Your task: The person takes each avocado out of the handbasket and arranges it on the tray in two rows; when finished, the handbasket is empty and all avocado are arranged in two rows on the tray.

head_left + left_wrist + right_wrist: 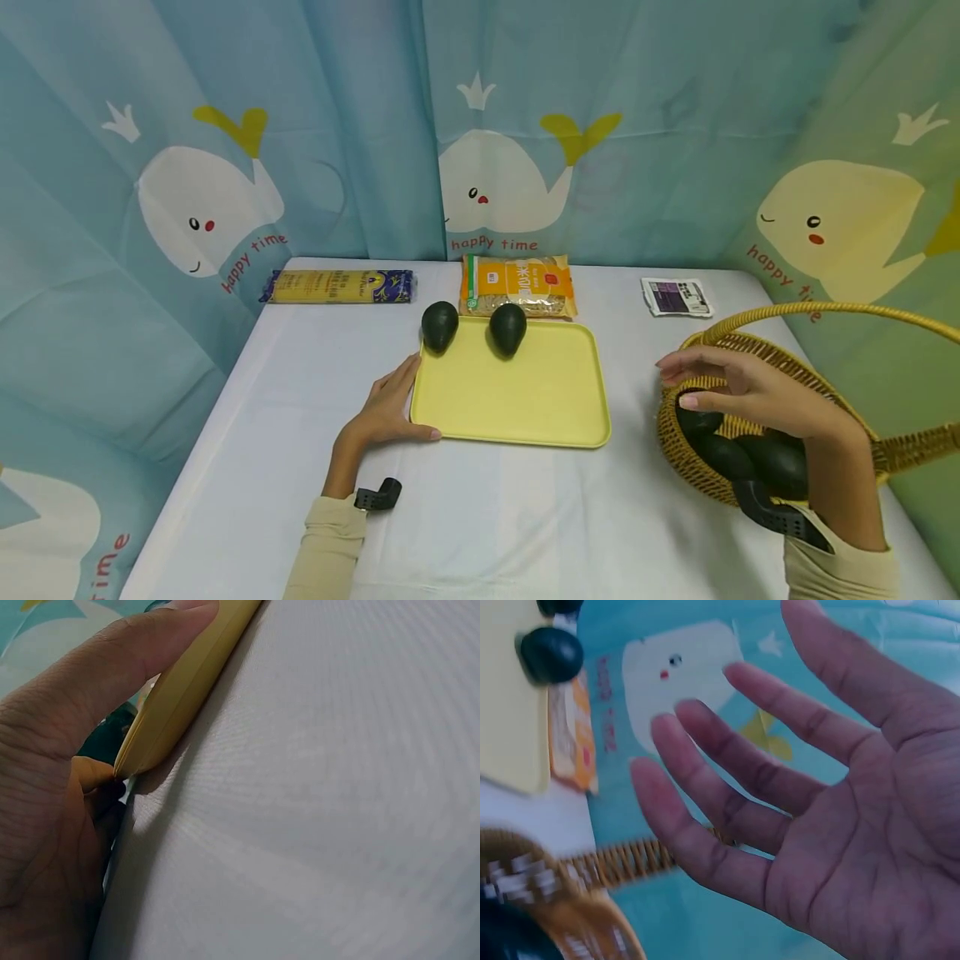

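A yellow tray (517,400) lies on the white table with two dark avocados, one avocado (439,326) at its back left corner and another avocado (507,329) along the back edge. My left hand (386,408) holds the tray's front left corner, thumb on the front rim and fingers along the left side. On the right, my right hand (742,387) hovers above a wicker basket (678,450), fingers spread and relaxed around nothing, as the right wrist view shows. Several dark avocados (723,457) lie in the basket, partly hidden by the wrist.
Behind the tray lies an orange food packet (517,287). A yellow and purple noodle packet (337,287) is at the back left, a small white and purple packet (677,297) at the back right. The basket's tall handle (825,308) arches up. Blue curtains (375,125) enclose the table.
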Demonstrator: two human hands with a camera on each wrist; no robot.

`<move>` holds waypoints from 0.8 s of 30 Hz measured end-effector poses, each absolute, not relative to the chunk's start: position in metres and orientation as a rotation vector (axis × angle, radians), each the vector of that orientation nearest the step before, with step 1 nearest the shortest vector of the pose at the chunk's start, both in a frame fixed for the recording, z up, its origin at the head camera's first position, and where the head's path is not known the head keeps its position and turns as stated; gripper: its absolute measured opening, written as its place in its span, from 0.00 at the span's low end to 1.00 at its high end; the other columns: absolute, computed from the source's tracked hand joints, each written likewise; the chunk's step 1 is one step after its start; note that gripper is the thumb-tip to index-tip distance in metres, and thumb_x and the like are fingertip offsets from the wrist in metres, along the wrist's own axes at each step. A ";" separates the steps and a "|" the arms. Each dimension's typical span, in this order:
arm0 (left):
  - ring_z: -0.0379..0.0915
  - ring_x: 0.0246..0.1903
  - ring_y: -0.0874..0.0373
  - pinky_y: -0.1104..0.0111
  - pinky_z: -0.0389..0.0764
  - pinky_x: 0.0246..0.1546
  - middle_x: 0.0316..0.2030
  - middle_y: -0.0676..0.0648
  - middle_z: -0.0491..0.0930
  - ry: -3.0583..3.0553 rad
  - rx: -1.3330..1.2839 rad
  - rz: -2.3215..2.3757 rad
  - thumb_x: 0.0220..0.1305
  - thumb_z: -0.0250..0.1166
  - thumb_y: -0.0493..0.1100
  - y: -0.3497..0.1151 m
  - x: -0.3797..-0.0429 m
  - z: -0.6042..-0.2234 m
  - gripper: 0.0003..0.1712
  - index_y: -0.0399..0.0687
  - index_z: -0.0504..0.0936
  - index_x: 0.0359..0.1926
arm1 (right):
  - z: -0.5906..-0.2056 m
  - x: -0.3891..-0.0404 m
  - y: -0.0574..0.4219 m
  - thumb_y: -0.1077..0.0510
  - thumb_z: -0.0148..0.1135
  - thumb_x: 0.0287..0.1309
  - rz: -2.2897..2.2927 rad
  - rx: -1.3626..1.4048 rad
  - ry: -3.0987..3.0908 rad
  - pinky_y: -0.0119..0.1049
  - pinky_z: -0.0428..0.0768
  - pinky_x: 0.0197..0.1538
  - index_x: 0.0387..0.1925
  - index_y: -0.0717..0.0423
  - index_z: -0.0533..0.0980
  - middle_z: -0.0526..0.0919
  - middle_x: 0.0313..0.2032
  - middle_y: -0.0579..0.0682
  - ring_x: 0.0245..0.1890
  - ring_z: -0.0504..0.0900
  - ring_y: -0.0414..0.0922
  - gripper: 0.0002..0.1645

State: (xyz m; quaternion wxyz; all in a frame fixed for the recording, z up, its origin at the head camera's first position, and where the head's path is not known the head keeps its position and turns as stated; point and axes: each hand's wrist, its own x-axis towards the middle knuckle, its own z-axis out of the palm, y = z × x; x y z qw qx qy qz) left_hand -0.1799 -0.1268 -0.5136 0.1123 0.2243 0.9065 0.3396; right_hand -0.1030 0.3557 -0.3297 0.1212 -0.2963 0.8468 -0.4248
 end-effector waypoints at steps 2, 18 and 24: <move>0.40 0.77 0.44 0.45 0.48 0.72 0.78 0.39 0.41 2.660 0.654 1.001 0.36 0.76 0.67 -0.127 -0.180 -0.514 0.78 0.42 0.39 0.78 | -0.329 -0.100 0.366 0.74 0.58 0.60 -1.230 -0.865 2.464 0.27 0.81 0.48 0.57 0.61 0.72 0.80 0.53 0.50 0.53 0.80 0.37 0.23; 0.40 0.77 0.45 0.46 0.47 0.72 0.78 0.40 0.40 2.657 0.658 0.992 0.37 0.75 0.68 -0.126 -0.180 -0.513 0.78 0.43 0.38 0.78 | -0.353 -0.114 0.439 0.74 0.51 0.65 -1.248 -0.652 2.372 0.25 0.79 0.51 0.63 0.71 0.63 0.79 0.57 0.43 0.56 0.80 0.35 0.25; 0.40 0.77 0.45 0.46 0.47 0.72 0.78 0.40 0.40 2.656 0.660 0.986 0.37 0.75 0.68 -0.126 -0.179 -0.513 0.78 0.43 0.37 0.78 | -0.364 -0.126 0.454 0.70 0.51 0.67 -1.232 -0.505 2.335 0.26 0.79 0.52 0.65 0.71 0.61 0.79 0.58 0.45 0.56 0.78 0.31 0.26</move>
